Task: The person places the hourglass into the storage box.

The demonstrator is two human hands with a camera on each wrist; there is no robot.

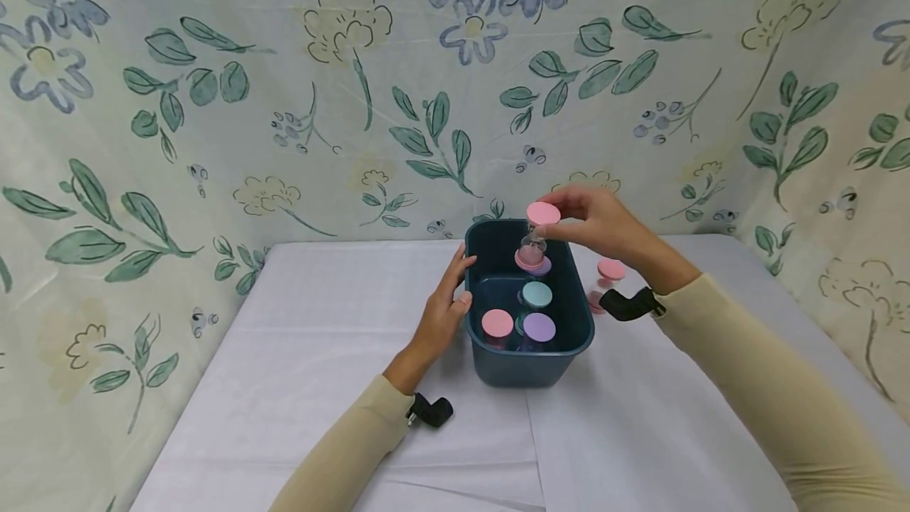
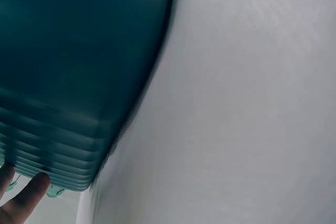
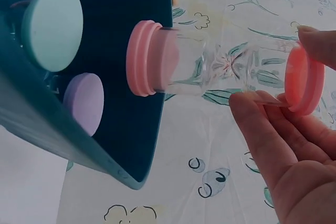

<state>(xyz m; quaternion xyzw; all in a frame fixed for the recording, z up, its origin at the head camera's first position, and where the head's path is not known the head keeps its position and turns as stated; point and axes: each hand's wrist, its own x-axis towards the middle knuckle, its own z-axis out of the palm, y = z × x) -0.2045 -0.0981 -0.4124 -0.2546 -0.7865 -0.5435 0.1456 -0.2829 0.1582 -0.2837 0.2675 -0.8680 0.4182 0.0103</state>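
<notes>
My right hand [image 1: 597,220] pinches a pink-capped sand timer [image 1: 532,247] near its upper cap, over the far part of a dark teal bin [image 1: 529,370]. In the right wrist view, pink sand lies at the timer's lower end, and thumb and fingertips grip the other end. Inside the bin stand several more sand timers, among them a light teal-capped one [image 1: 536,295], a pink-capped one [image 1: 497,324] and a purple-capped one [image 1: 539,327]. Another purple cap [image 3: 84,104] shows below the held timer. My left hand [image 1: 439,314] rests against the bin's left side with extended fingers.
Another pink-capped sand timer [image 1: 610,271] stands on the table just right of the bin, partly behind the right wrist. A white cloth [image 1: 341,354] covers the table. A floral curtain [image 1: 284,101] hangs behind the table's far edge.
</notes>
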